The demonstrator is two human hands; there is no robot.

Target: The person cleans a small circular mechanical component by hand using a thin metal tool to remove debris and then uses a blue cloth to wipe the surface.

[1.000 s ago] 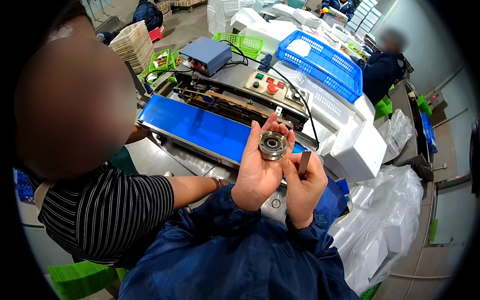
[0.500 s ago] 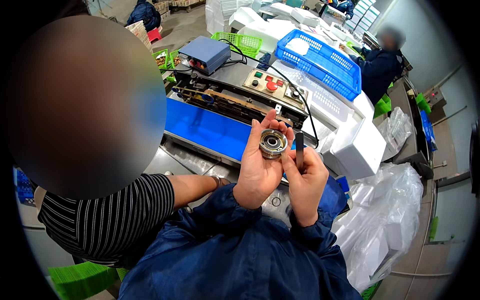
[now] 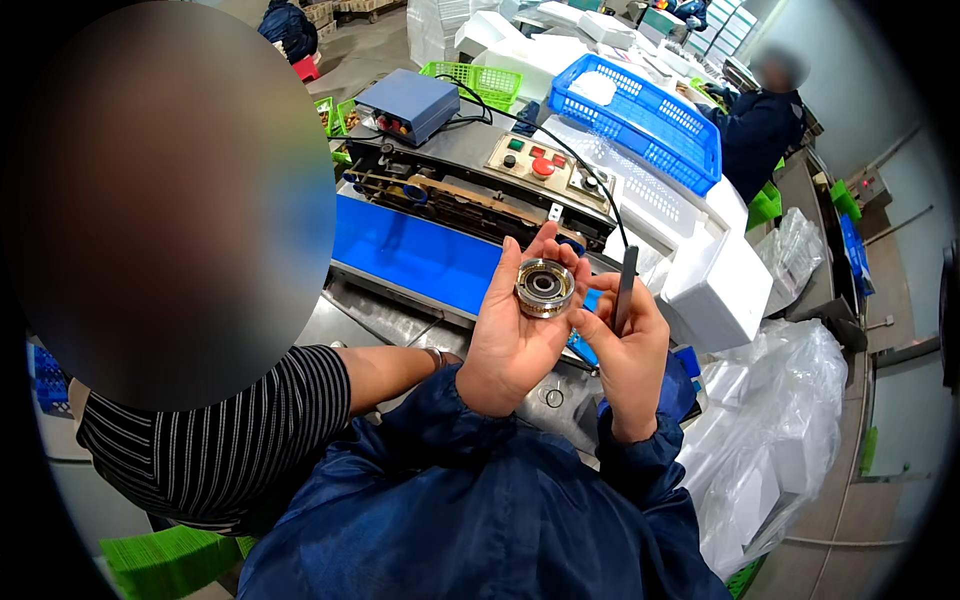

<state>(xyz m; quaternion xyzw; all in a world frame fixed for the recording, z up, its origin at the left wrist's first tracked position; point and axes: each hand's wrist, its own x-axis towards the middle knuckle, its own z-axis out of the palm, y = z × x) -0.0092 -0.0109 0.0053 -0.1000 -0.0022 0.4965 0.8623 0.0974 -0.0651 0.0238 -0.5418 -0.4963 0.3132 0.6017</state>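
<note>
My left hand [image 3: 512, 345] is palm up and cradles a round metal bearing-like part [image 3: 544, 287], thumb on one side and fingers curled behind. The part has a shiny outer rim, a darker centre with a hole, and brassy bits along its ring. Just right of it, my right hand [image 3: 636, 362] grips a slim, flat, dark tool [image 3: 626, 290] that stands nearly upright out of the fist. My right thumb and fingertip come close to the part's lower right edge; whether they touch it I cannot tell. A small thin ring [image 3: 553, 398] lies on the metal surface below my hands.
Ahead stands a machine with a blue belt [image 3: 415, 255], a button panel [image 3: 540, 165] and a blue-grey box [image 3: 408, 105]. A blue crate [image 3: 635, 125] and white foam boxes [image 3: 715, 290] are beyond. On my left sits a person in a striped top [image 3: 235, 440]; another works far right.
My right hand has shifted right, drawing the dark tool away from the round part. My left hand still holds the part in nearly the same place.
</note>
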